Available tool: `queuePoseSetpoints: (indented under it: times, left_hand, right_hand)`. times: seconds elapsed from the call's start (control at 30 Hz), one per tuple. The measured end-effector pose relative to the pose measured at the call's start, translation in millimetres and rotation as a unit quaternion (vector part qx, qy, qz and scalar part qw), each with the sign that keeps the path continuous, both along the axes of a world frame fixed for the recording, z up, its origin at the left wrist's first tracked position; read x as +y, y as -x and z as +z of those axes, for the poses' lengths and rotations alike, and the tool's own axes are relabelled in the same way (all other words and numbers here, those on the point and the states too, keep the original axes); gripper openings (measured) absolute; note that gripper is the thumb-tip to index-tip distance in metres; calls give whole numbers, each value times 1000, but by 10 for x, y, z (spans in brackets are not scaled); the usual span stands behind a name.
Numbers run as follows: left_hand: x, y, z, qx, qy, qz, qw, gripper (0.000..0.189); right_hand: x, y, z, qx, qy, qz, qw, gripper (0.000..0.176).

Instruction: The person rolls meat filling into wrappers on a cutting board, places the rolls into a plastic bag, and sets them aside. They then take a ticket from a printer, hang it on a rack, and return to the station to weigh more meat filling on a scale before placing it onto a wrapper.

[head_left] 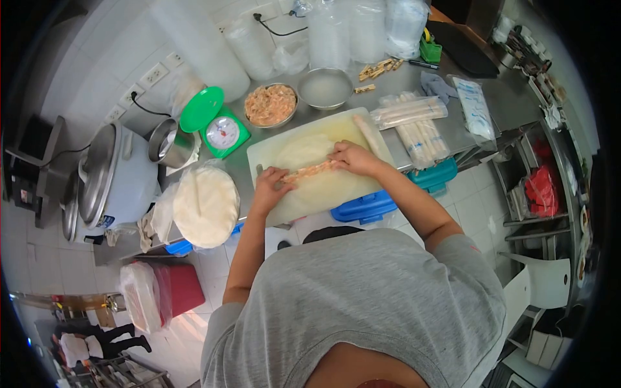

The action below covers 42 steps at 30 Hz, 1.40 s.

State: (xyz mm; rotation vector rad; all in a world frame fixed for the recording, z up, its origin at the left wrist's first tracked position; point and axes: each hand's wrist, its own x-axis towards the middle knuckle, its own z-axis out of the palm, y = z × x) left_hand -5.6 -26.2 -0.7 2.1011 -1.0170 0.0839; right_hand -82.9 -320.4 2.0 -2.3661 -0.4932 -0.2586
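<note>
A round, pale wrapper sheet (pixel 304 147) lies on the white cutting board (pixel 304 205). Along its near part runs a strip of orange-pink minced filling (pixel 310 171). My left hand (pixel 273 186) has its fingers curled at the strip's left end. At the right end, my right hand (pixel 352 158) presses its fingertips together on the filling. A finished pale roll (pixel 369 134) rests by the board's right edge. Behind the board stands a metal bowl of the same minced filling (pixel 270 105). To the left is a stack of round wrappers (pixel 206 205) in plastic.
A green kitchen scale (pixel 224 132), a metal pot (pixel 173 143) and an empty metal bowl (pixel 325 88) stand around the board. Bagged rolls (pixel 414 126) lie to the right. A large lidded cooker (pixel 119 174) is at the left; blue containers (pixel 365 208) sit below the table.
</note>
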Motion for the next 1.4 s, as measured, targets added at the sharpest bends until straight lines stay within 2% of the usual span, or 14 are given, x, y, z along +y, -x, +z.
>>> queuePoseSetpoints:
  times: [0.03, 0.17, 0.23, 0.37, 0.47, 0.63, 0.73, 0.93, 1.03, 1.13, 1.23, 1.4]
  left_hand:
    - [-47, 26, 38, -22, 7, -12, 1000, 24]
    - [-83, -64, -105, 53, 4, -2, 999, 29]
    - [-62, -69, -83, 75, -14, 0, 997, 30]
    - [-36, 11, 57, 69, 72, 16, 995, 22]
    - [-25, -10, 56, 78, 79, -4, 994, 23]
    - [-124, -117, -73, 39, 2, -35, 999, 27]
    - [-93, -86, -76, 49, 36, -32, 998, 29]
    - [106, -23, 20, -27, -38, 43, 998, 33]
    - [169, -46, -31, -13, -35, 55, 998, 28]
    - [224, -16, -29, 84, -69, 100, 989, 24]
    - [223, 37, -87, 147, 20, 124, 981, 18]
    - [194, 43, -162, 124, 46, 136, 982, 13]
  right_hand:
    - [21, -19, -10, -2, 14, -5, 1000, 29]
    - [109, -112, 81, -20, 71, 17, 997, 27]
    - [199, -200, -39, -17, 98, 25, 995, 28]
    - [315, -224, 96, 26, 138, 29, 990, 27]
    - [538, -261, 86, -23, 90, 19, 996, 24]
    - [759, -373, 8, 38, 95, 30, 994, 19]
    - [825, -344, 76, 31, 93, 20, 995, 17]
    - [915, -441, 48, 45, 107, 24, 993, 19]
    - [958, -475, 64, 37, 116, 44, 992, 20]
    - [1021, -512, 42, 43, 123, 56, 990, 20]
    - [1088, -506, 91, 26, 112, 51, 992, 18]
    - [1246, -502, 107, 22, 111, 54, 992, 16]
